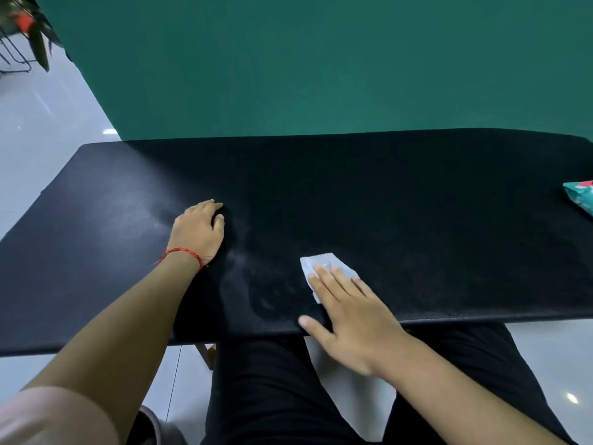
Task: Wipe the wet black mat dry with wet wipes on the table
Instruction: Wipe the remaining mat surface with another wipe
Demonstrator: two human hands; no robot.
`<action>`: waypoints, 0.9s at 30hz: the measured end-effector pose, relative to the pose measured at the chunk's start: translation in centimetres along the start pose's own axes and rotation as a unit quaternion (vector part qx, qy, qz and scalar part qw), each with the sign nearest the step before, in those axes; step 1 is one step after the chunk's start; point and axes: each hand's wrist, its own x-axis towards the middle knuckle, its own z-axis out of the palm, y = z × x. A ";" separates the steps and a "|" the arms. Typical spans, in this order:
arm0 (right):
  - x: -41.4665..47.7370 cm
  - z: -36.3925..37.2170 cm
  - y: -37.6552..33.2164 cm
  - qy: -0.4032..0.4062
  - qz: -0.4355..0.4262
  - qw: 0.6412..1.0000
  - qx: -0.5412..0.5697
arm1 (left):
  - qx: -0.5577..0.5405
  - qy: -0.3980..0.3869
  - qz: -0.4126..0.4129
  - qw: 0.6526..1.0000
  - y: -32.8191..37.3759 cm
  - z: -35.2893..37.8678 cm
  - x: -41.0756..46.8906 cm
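We're looking down at the black mat (pixel 385 194), which covers the tabletop in front of a green wall (pixel 288 59). Our right hand (pixel 349 311) lies flat near the mat's front edge, its straight fingers pressing a white wet wipe (pixel 321 263) against the surface. Our left hand (pixel 199 228) rests on the mat further back and to the left, fingers loosely bent and grasping nothing, with a red string bracelet (pixel 184 253) at the wrist. Pale streaks (pixel 266 293) show between the two hands. At the far right edge sits a teal wipes pack (pixel 580 197).
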 end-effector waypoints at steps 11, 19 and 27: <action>-0.3 2.7 -7.2 0.011 -0.158 0.987 0.012 | -0.004 0.003 -0.002 1.000 -0.1 0.1 0.0; -4.9 3.1 -1.1 0.034 -0.138 0.990 -0.019 | -0.004 0.000 -0.003 1.000 0.0 0.1 -0.1; -5.9 2.1 4.2 0.074 -0.003 0.994 -0.075 | 0.010 -0.010 0.008 1.000 0.2 -0.1 -0.1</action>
